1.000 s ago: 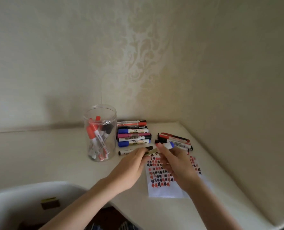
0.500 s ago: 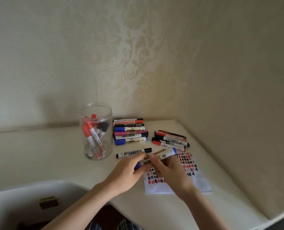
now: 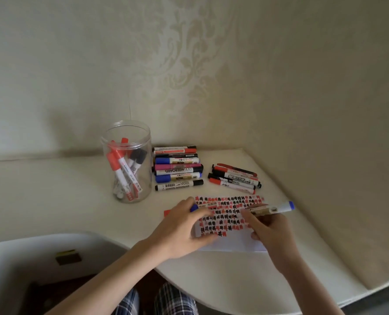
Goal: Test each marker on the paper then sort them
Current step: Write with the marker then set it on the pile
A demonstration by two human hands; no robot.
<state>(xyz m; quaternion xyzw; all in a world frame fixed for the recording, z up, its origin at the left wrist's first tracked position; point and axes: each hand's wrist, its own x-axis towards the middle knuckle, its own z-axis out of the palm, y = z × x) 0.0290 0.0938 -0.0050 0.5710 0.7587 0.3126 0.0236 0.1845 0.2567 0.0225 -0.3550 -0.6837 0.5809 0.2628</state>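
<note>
Your forearms (image 3: 111, 276) are bare, no sleeves, watch or rings behind your fingers (image 3: 206, 218); plaid blue-and-white trousers (image 3: 166, 301) cover your legs.

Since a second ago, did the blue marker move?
Yes. The right hand has carried the blue marker rightward, away from the jar, to the paper's right side. The left hand holds its cap.

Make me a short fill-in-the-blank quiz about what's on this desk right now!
The right hand holds a marker whose end is ____. The clear jar stands to the ____ of the stacked markers. The paper is covered in black and ____ marks.
Missing words: blue; left; red
</note>
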